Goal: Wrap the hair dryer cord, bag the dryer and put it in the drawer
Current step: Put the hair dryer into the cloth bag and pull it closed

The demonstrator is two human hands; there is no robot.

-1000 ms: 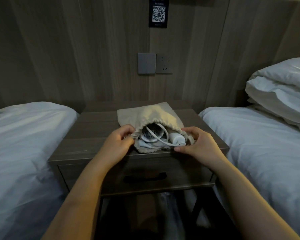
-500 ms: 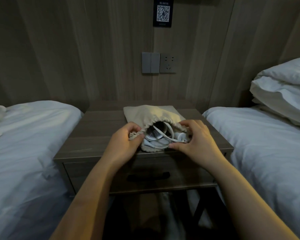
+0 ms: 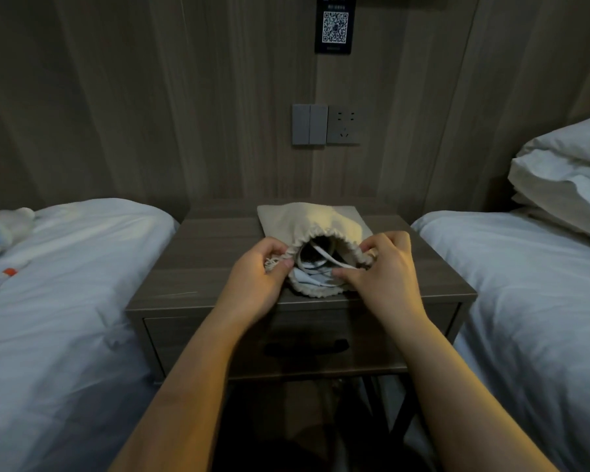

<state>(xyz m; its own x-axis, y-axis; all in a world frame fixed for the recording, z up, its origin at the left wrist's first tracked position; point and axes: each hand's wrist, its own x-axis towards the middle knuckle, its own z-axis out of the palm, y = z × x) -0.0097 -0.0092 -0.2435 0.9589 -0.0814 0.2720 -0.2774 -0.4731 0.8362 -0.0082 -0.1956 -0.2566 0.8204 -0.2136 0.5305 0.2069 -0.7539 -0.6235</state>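
Dryer (image 3: 315, 264) mostly inside bag (image 3: 312, 221)

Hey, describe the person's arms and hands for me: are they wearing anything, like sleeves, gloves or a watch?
Nothing worn shows. The left hand and right hand are bare, with no gloves and no rings visible. The left forearm and right forearm are bare too, with no sleeve, watch or bracelet down to the picture's edge.
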